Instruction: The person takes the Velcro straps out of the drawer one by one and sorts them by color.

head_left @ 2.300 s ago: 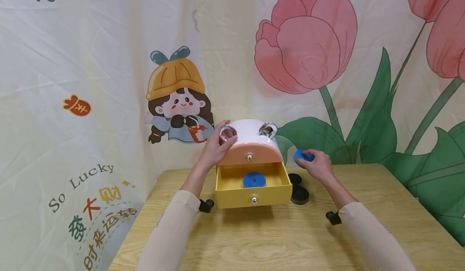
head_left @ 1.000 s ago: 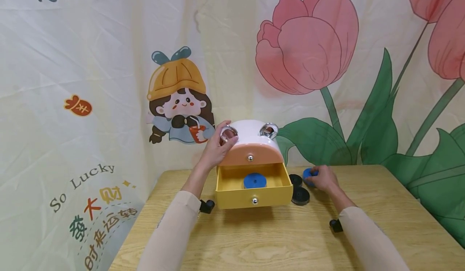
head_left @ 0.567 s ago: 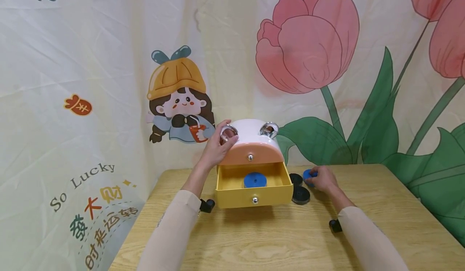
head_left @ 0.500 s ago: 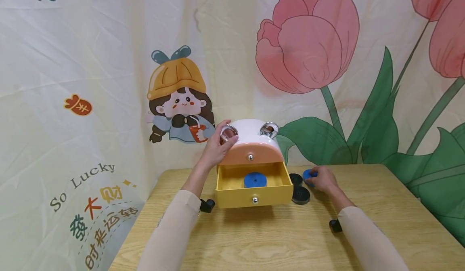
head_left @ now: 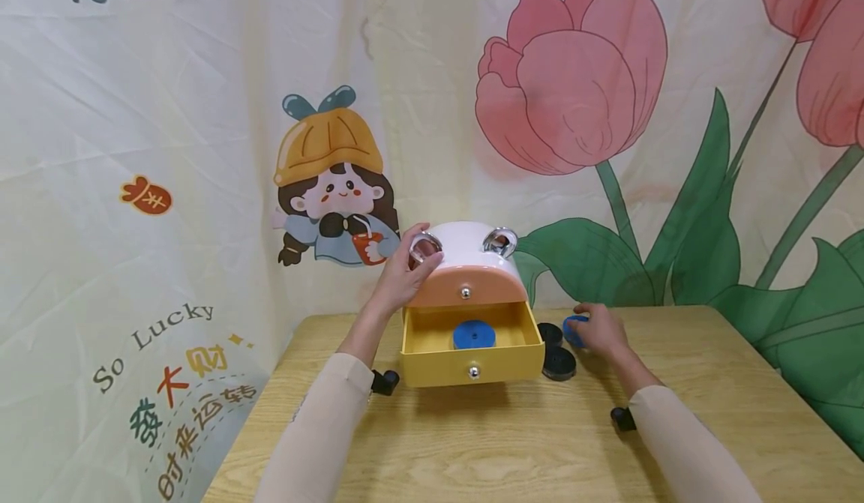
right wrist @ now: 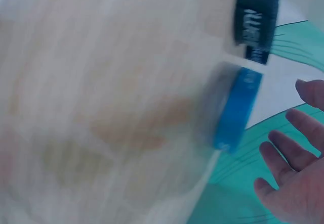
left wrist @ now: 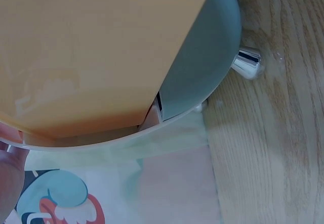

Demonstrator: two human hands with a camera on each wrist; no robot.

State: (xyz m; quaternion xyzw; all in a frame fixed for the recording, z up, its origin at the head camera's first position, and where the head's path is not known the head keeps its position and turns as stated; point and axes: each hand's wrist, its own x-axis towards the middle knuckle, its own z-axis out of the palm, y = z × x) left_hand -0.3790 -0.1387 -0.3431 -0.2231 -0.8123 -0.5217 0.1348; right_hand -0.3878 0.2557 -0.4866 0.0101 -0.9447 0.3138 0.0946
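Note:
A small white-topped drawer box stands on the table, its lower yellow drawer pulled out. Inside that drawer lies a flat blue roll. My left hand grips the box's upper left corner around a silver ring, thumb on the white top. Right of the box, my right hand is beside a second blue roll on the table. In the right wrist view the fingers are spread, apart from that blue roll.
Two black rolls lie between the drawer and the right-hand blue roll. The peach upper drawer is closed. A printed curtain hangs behind the wooden table. Black devices are strapped at both wrists.
My right hand lowered the second blue roll from the air to the table, then loosened its fingers from it. My left hand has stayed on the box.

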